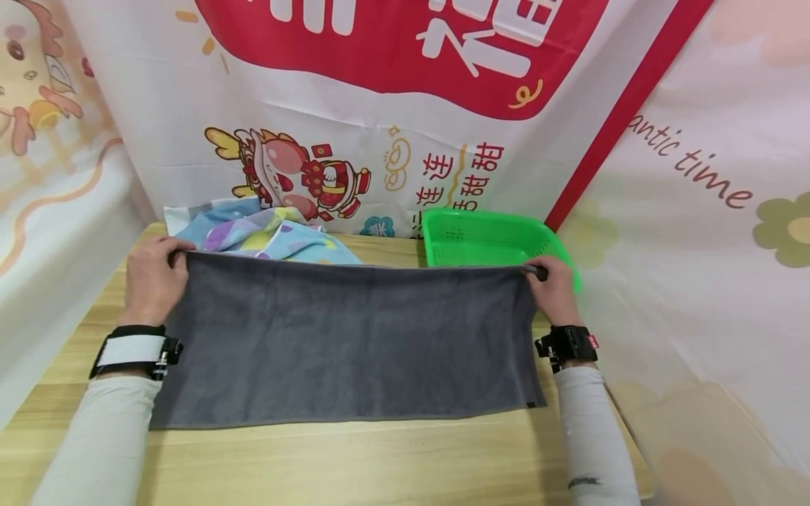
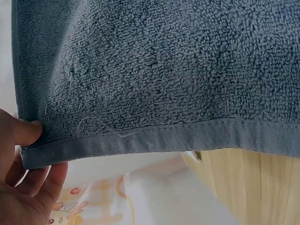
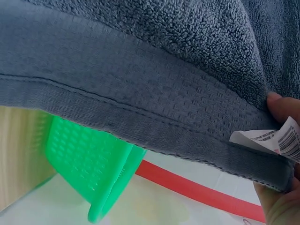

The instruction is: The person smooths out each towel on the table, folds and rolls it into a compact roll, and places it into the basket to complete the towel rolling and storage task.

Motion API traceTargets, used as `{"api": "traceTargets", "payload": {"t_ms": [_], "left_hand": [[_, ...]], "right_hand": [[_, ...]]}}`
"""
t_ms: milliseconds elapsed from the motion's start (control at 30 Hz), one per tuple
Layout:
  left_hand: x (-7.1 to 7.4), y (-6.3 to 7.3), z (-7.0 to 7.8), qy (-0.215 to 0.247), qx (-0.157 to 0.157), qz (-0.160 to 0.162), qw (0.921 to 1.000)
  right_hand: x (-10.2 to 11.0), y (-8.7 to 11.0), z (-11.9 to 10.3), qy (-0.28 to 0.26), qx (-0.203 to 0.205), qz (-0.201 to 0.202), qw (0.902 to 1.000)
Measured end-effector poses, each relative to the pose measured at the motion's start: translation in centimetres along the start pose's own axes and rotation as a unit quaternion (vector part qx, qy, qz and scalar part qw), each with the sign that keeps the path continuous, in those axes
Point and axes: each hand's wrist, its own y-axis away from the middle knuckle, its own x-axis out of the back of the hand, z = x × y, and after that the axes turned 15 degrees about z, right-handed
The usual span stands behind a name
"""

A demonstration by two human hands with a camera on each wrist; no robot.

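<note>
Two hands hold one gray towel [image 1: 354,337] by the far corners, so almost all of it lies between them and on the person's side of the grip. On the left hand [image 1: 152,277] the grip is narrow, the thumb on one face of the cloth and the fingers behind it, right at the corner. On the right hand [image 1: 553,288] it is also narrow, pinching the other corner, where a white label [image 3: 272,140] with a barcode sticks out beside the thumb.

The towel's long axis runs left to right across the desk [image 1: 354,464], roughly in line with the two hands. Its far edge is drawn nearly straight from hand to hand, slightly lower at the right in the head view. From there the cloth spreads toward the person, with the near edge about parallel to the far one; whether that edge touches the desk I cannot tell. A small dark tag [image 1: 531,405] sits at the near right corner.

Beyond the far edge are a colorful patterned cloth [image 1: 266,232] near the left hand and a green basket [image 1: 487,235] near the right, both partly hidden by the towel.
</note>
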Motion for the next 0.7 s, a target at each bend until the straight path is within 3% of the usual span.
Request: {"api": "traceTargets", "payload": {"t_ms": [100, 200, 333, 467, 533, 600, 700], "left_hand": [[0.4, 0.3, 0.2, 0.002, -0.014, 0.008, 0.9999], [1.1, 0.9, 0.4, 0.002, -0.014, -0.005, 0.9999], [2.4, 2.5, 0.8, 0.002, 0.008, -0.021, 0.9997], [3.6, 4.1, 1.1, 0.008, 0.022, -0.007, 0.9997], [4.2, 4.9, 1.4, 0.016, 0.023, 0.002, 0.9996], [4.9, 5.7, 1.8, 0.027, 0.024, 0.012, 0.9993], [6.1, 6.8, 2.6, 0.036, 0.027, 0.026, 0.9986]], "right_hand": [[0.4, 0.6, -0.2, -0.007, 0.017, 0.014, 0.9997], [0.9, 1.9, -0.5, -0.006, 0.018, 0.009, 0.9998], [1.7, 4.6, -1.2, 0.005, -0.004, -0.039, 0.9992], [2.6, 7.6, -1.3, 0.017, -0.031, -0.066, 0.9972], [3.4, 8.8, -1.1, 0.004, -0.038, -0.053, 0.9979], [3.7, 10.3, 1.3, -0.052, -0.029, -0.022, 0.9980], [4.5, 12.0, 3.4, -0.089, -0.021, 0.016, 0.9957]]}}
